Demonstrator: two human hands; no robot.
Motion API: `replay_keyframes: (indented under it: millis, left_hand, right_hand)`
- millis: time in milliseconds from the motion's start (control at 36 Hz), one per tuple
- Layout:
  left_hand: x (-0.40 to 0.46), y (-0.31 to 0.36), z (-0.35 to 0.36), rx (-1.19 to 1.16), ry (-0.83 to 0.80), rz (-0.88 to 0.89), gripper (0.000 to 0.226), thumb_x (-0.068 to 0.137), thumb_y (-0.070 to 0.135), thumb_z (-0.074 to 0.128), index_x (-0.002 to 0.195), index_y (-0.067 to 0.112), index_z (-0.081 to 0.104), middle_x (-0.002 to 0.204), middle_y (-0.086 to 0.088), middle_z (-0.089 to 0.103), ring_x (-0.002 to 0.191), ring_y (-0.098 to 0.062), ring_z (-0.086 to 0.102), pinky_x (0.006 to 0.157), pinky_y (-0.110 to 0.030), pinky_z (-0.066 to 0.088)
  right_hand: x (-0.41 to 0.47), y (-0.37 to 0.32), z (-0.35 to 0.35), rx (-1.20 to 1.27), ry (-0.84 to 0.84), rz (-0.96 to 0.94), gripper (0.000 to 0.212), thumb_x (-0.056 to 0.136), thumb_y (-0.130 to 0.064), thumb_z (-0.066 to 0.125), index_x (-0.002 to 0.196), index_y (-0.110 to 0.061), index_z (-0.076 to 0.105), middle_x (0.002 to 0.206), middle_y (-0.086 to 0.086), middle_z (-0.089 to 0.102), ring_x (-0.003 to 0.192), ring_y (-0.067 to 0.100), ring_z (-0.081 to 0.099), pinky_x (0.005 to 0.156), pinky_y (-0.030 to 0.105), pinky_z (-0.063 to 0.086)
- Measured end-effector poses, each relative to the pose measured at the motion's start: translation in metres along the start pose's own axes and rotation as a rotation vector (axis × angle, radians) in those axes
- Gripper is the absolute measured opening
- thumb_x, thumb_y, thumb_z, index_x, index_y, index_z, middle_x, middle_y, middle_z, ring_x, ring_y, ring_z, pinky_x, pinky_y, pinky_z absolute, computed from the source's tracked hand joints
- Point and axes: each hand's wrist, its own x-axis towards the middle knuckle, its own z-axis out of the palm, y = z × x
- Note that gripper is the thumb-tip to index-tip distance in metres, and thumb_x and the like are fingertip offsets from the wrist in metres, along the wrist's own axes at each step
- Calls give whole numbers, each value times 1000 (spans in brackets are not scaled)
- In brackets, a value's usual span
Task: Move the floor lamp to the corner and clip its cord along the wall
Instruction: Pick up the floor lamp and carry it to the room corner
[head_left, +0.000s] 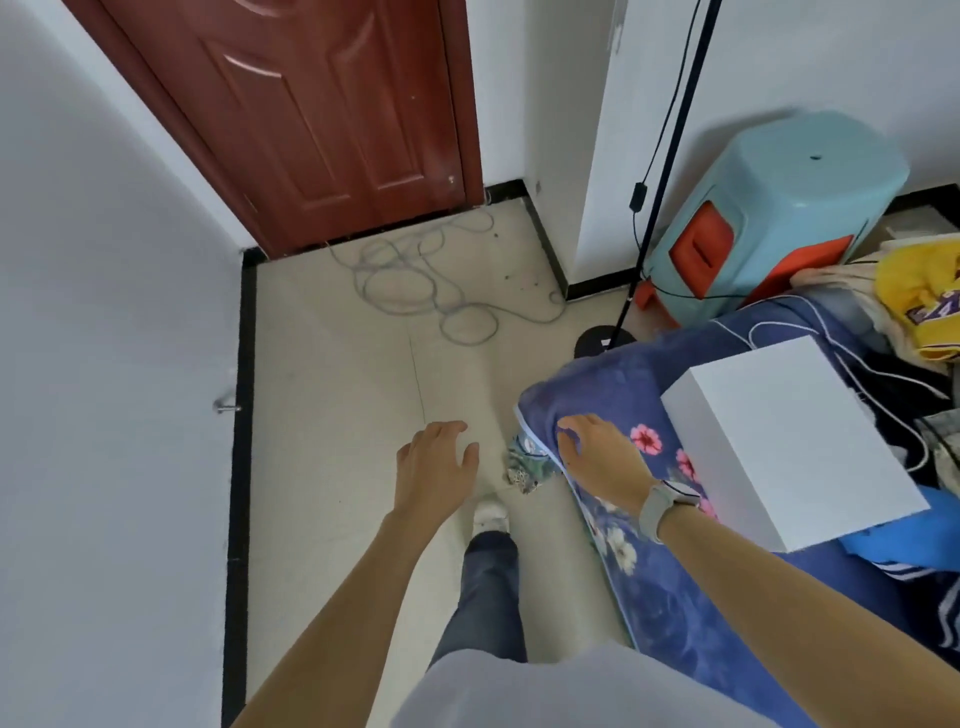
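Observation:
The floor lamp's thin black pole (670, 156) rises from a round black base (597, 340) on the tile floor, beside the white wall corner and partly behind the blue bedding. Its black cord (638, 197) hangs along the pole with an inline switch and loops down near the stool. My left hand (434, 462) hovers over the floor with its fingers spread, holding nothing. My right hand (597, 452), with a watch on its wrist, is over the edge of the blue floral quilt (649, 561), fingers apart and empty. Both hands are well short of the lamp.
A red-brown door (311, 114) closes the far end. A tangle of grey cable (415, 280) lies on the floor before it. A teal and orange plastic stool (769, 218) stands by the lamp. A white box (789, 441) rests on the bed. A white wall (104, 364) runs along the left.

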Motion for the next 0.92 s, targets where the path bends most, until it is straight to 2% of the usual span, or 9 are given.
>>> replay_keyframes:
  millis: [111,194,278,389,472,694,778,917]
  left_hand:
    - [91,9,-13,-2,-68,84,37,94,28,47,128,15,50,133,-6,54,118,-24,50,102,-40,35]
    - [155,24,-24,35,-103,160,33,94,26,47,123,12,54,128,-9,56,114,-27,53,97,-40,38]
    - [215,52,-30,57,-140,216,29,94,23,47,117,6,55,122,-15,58,110,-33,53,94,-43,42]
    - [277,95,-25,23,-191,322,38,93,23,50,127,7,49,126,-17,56,115,-33,51,95,-45,43]
    - [321,127,-13,-15,-209,366,42,92,24,53,130,6,47,128,-18,55,119,-32,49,97,-43,40]
    - [425,205,55,-261,-270,278,63,89,34,58,141,13,29,144,-9,41,125,-24,45,102,-39,38]
    - [459,227,93,-355,-299,183,69,86,37,61,141,14,25,139,-7,43,124,-21,44,103,-38,37]
    - [505,251,158,-516,-330,97,78,83,38,67,142,20,19,120,17,33,111,-2,37,93,-26,29]
  right_hand:
    - [72,1,-17,59,43,123,26,93,-18,40,108,-6,57,112,21,61,104,36,55,90,49,44]
    - [113,0,-34,108,93,212,31,93,-19,40,117,-6,55,118,19,60,109,35,55,93,46,45]
    - [146,4,-54,156,149,272,30,93,-18,39,117,-6,55,117,18,61,108,36,56,93,46,46]
    - [182,25,-78,245,234,348,27,92,-16,41,111,-3,56,111,18,63,103,38,56,88,47,47]
    - [212,45,-96,301,289,390,34,92,-17,41,124,-7,51,120,17,60,110,36,54,91,44,46]
    - [308,128,-120,353,379,441,40,92,-18,41,131,-9,44,132,16,53,119,31,51,97,42,44]
    - [342,165,-114,378,380,450,42,93,-19,42,134,-10,39,135,15,49,120,31,49,98,43,44]
    - [390,225,-95,408,356,434,47,93,-21,45,137,-11,35,140,14,44,125,31,45,102,45,40]
